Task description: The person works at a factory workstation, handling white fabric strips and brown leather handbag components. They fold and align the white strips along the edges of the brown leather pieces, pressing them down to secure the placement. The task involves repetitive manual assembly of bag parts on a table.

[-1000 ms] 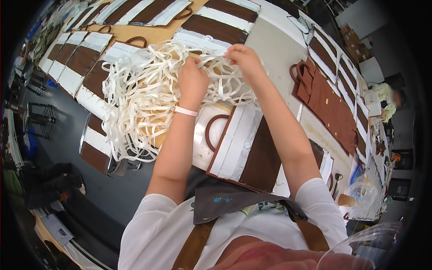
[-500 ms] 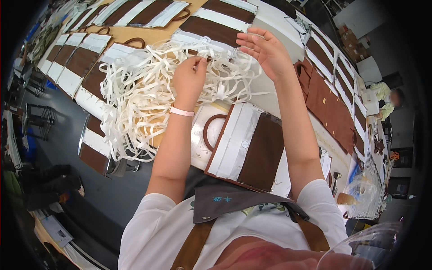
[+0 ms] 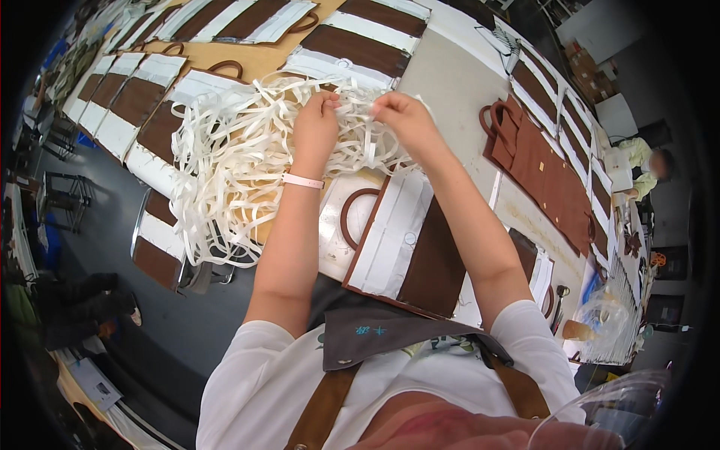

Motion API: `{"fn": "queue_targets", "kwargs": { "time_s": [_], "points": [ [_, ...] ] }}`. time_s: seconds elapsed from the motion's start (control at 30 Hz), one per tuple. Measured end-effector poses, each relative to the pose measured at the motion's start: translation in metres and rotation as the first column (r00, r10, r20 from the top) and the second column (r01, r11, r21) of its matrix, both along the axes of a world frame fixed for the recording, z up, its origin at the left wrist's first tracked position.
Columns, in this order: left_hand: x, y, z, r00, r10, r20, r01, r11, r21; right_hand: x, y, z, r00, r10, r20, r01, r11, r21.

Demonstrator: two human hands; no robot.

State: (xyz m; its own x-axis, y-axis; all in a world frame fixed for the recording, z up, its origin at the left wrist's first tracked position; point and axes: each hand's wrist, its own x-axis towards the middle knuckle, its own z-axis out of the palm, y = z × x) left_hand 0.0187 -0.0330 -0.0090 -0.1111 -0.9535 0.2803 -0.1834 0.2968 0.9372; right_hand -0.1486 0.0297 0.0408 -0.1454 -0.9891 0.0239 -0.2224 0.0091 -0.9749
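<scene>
A tangled heap of narrow white strips (image 3: 232,161) spreads over the table in front of me. My left hand (image 3: 316,129) is over the heap's far right part, its fingers pinched on a white strip. Close to its right, my right hand (image 3: 405,124) is also closed, thumb and fingertips pinched at the strips; the exact piece between them is hard to make out. Nearer to me, below my right forearm, lies a flat brown and white bag panel (image 3: 386,232) with a rounded brown handle (image 3: 345,219) pointing left.
Several brown and white bag panels (image 3: 240,22) lie in rows on the far side. A brown bag piece (image 3: 536,172) with handles rests to the right. Beyond the table, a person (image 3: 641,166) in pale yellow works. A chair (image 3: 67,199) stands at the left.
My right hand has come down and left, from raised with fingers spread to pinching near my left hand. The left hand stays nearly in place.
</scene>
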Motion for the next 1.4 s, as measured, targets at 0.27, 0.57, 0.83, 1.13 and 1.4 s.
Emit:
{"fn": "queue_targets", "kwargs": {
  "time_s": [0.27,0.57,0.83,1.13,1.4],
  "points": [
    [-0.002,-0.007,-0.015,0.967,0.201,0.154,-0.156,0.951,-0.266,-0.081,0.029,0.055,0.484,0.196,0.853,-0.146,0.979,-0.141],
    [-0.006,-0.005,-0.014,0.947,0.215,0.239,-0.145,0.949,-0.280,-0.094,0.088,0.126,0.647,0.038,0.761,0.117,0.982,-0.149],
    [-0.016,-0.003,-0.018,0.911,0.304,0.278,-0.222,0.931,-0.291,-0.111,0.115,0.133,0.581,0.280,0.765,0.012,0.936,-0.351],
    [-0.012,0.004,-0.006,0.871,0.404,0.278,-0.272,0.870,-0.411,-0.072,0.096,0.090,0.892,0.031,0.451,0.058,0.982,-0.181],
    [-0.022,0.028,0.018,0.965,-0.148,0.216,0.230,0.871,-0.434,-0.092,0.066,0.045,0.820,-0.190,0.540,0.201,0.979,0.039]
  ]
}}
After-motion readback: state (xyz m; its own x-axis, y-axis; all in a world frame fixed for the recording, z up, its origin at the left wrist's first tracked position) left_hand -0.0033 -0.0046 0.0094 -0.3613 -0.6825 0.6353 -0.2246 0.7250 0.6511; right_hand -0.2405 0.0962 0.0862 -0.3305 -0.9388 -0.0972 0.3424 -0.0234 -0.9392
